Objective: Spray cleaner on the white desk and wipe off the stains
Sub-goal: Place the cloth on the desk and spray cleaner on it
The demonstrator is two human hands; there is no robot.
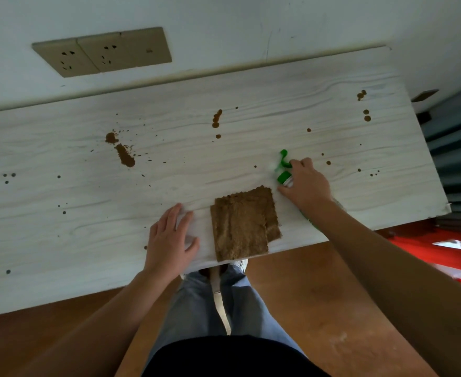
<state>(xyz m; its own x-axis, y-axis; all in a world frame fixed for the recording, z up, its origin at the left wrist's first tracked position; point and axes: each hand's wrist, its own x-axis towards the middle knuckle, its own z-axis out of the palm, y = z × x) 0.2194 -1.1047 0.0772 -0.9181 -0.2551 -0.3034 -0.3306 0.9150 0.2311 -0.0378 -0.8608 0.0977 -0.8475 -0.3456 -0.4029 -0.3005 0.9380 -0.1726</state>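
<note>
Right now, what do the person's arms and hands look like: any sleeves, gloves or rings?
The left hand and right hand wear no gloves, and I see no ring, watch or bracelet. The forearms are bare, with no sleeves in view. Below them show pale blue jeans and a black top.

The right grip [307, 186] held the sprayer [284, 176] mid-right; the left grip [169, 238] lay flat on the stained table [60, 240] beside a cloth [240, 227].

The desk [60, 240] is white with faint grey wood grain, spotted with brown stains [125, 156], heaviest at 10 o'clock. The cloth [240, 227] is tan-brown. The bottle [283, 161] at 2 o'clock has a bright green head. Sockets [101, 51] at 11 o'clock are beige, the floor [305, 295] orange-brown, the trousers [196, 308] pale blue, and the stool [441, 257] at 4 o'clock red.
</note>
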